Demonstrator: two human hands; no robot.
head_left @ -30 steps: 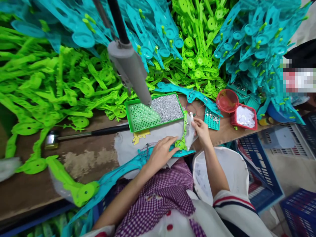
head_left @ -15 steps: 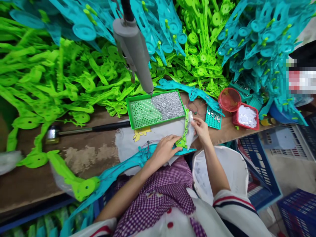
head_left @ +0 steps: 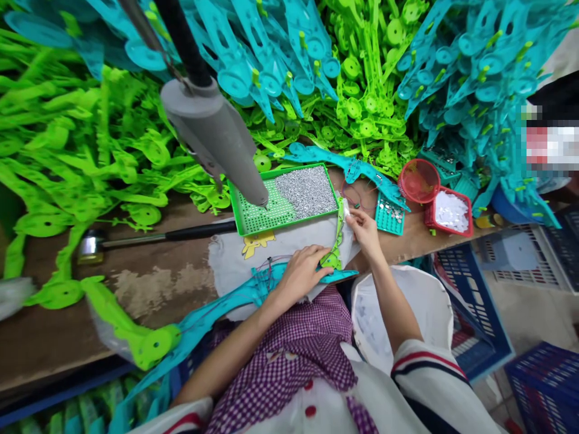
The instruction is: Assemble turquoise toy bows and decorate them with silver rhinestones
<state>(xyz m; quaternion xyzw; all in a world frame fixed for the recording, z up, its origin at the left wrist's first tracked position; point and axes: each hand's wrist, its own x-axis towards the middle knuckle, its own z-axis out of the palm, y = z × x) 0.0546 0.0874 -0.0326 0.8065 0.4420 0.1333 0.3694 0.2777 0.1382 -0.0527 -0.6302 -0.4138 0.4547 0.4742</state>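
Observation:
My left hand (head_left: pixel 300 270) grips the end of a long blue plastic part (head_left: pixel 230 300), fingers and thumb closed about a curved lime-green plastic piece (head_left: pixel 333 253) there. My right hand (head_left: pixel 364 231) pinches the upper end of a translucent plastic piece (head_left: pixel 347 243) that lies along the green piece's right side. Thin wires run on the blue part, left of my left hand. A grey hanging power screwdriver (head_left: pixel 217 138) points down over the left of the screw tray, touched by neither hand.
A green tray (head_left: pixel 241 224) of small screws stands behind my hands on a white cloth (head_left: pixel 221 256). Left lies a hammer (head_left: pixel 149 239). Right are a teal tray (head_left: pixel 394 228) of metal discs and a red basket (head_left: pixel 470 222) of white pieces. Heaped green and blue parts line the back.
The hanging screwdriver has swung left and closer to me, its tip now lower over the tray. My hands have barely moved, still on the same pieces.

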